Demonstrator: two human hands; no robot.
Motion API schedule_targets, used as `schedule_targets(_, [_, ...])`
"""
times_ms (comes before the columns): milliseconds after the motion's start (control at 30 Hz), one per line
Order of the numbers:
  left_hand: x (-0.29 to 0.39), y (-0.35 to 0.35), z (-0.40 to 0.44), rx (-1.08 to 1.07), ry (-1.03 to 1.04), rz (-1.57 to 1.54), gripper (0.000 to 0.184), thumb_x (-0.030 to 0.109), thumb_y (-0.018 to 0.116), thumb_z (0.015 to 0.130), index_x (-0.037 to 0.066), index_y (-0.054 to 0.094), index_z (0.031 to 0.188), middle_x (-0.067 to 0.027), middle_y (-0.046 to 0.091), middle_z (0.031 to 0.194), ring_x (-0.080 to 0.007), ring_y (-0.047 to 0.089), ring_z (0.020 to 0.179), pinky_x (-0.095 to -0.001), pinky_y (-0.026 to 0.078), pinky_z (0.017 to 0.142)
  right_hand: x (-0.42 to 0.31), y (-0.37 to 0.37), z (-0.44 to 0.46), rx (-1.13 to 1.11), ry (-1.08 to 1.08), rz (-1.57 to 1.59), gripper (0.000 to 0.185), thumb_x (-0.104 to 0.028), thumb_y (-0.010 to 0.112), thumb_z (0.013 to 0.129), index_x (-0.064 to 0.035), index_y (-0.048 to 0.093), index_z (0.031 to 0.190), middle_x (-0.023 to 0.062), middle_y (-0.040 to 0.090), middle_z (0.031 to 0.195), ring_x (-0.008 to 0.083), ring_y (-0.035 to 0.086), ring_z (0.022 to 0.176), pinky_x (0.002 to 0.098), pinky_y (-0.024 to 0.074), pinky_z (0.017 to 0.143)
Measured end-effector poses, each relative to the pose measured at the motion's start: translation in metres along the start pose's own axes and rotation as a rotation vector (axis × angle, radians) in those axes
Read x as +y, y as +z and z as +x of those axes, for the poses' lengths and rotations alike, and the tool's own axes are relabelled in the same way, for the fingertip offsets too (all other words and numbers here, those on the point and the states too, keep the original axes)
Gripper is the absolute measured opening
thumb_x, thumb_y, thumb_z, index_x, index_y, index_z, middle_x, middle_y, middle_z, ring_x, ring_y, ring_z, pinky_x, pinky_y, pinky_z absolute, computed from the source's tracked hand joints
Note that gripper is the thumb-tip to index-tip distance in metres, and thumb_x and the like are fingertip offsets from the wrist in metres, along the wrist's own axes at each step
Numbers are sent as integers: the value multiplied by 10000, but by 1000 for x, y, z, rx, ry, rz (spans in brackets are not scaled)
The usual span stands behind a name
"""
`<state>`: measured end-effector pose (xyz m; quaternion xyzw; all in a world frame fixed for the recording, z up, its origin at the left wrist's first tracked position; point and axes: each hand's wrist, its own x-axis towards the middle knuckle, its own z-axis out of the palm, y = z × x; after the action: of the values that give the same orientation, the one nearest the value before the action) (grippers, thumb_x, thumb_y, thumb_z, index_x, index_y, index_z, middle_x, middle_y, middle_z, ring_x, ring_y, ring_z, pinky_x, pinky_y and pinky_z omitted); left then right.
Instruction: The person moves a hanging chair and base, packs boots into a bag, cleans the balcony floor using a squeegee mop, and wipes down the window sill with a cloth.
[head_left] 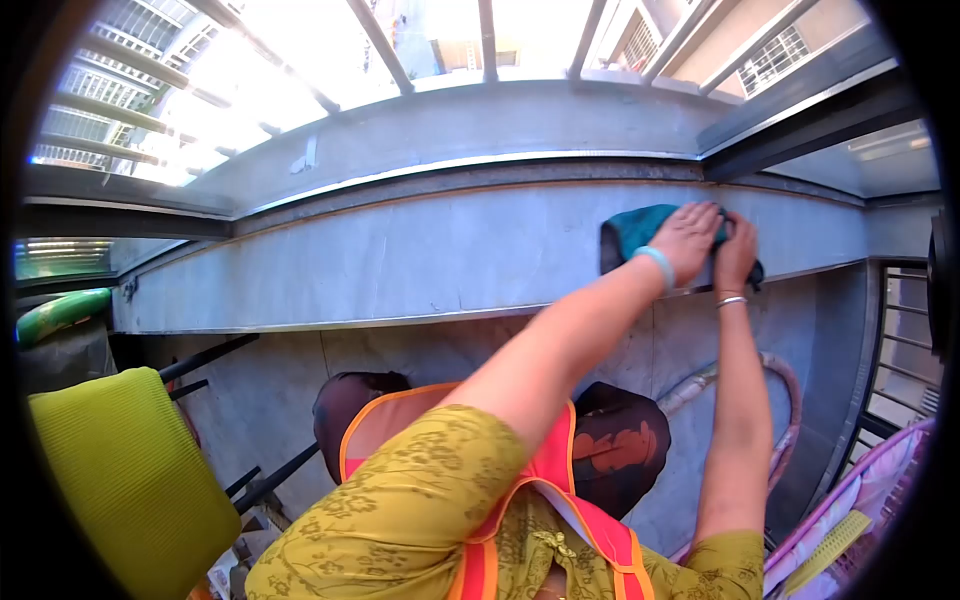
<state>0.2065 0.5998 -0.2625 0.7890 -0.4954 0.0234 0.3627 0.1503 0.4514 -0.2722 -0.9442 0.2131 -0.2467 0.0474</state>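
A teal and dark cloth (632, 228) lies bunched on the grey stone ledge (420, 260), toward its right end. My left hand (686, 240), with a pale green bangle at the wrist, rests on top of the cloth, fingers stretched out flat. Right beside it, my right hand (736, 252) wears a silver bangle and has its fingers closed around the cloth's right part. Dark folds of the cloth stick out below and beside the right hand. The fingertips are partly hidden, and the two hands touch or nearly touch.
Window frame (480, 170) and metal bars (488, 40) run behind the ledge. At left stands a yellow-green padded thing (130, 480) on dark poles; a green object (62, 314) lies above it. A pale hose (785, 400) curves at right, near a pink-rimmed basket-like item (850, 510).
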Motion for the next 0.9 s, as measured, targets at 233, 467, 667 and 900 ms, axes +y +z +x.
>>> schedule_targets(233, [-94, -201, -188, -56, -170, 203, 494, 61, 388, 834, 46, 327, 1324, -146, 319, 1383, -278, 299, 1287, -385, 209, 1073, -278, 18, -62, -39, -335, 289, 154, -160, 435, 821, -99, 544, 911, 87, 558, 891, 248, 533, 855, 375, 396, 699])
schedule_targets(467, [-132, -365, -413, -51, -589, 481, 540, 70, 469, 829, 54, 314, 1346, -118, 316, 1391, -283, 296, 1286, -382, 229, 1057, -546, 15, -169, -187, -578, 601, 203, -159, 445, 792, -69, 531, 951, 99, 531, 915, 228, 506, 886, 354, 371, 757])
schedule_targets(667, [-149, -403, -495, 131, -777, 476, 508, 68, 441, 857, 48, 310, 1347, -127, 303, 1397, -297, 273, 1295, -379, 220, 1055, -646, 21, -199, -313, -701, 756, 150, -154, 469, 767, -82, 529, 885, 103, 512, 898, 238, 492, 897, 341, 362, 763])
schedule_targets(900, [-98, -351, -454, -74, -671, 545, 570, 84, 483, 818, 37, 292, 1353, -135, 293, 1402, -285, 244, 1313, -424, 157, 1071, -532, -5, -185, -485, -789, 794, 190, -142, 472, 775, -63, 547, 931, 104, 527, 912, 256, 509, 907, 358, 389, 778])
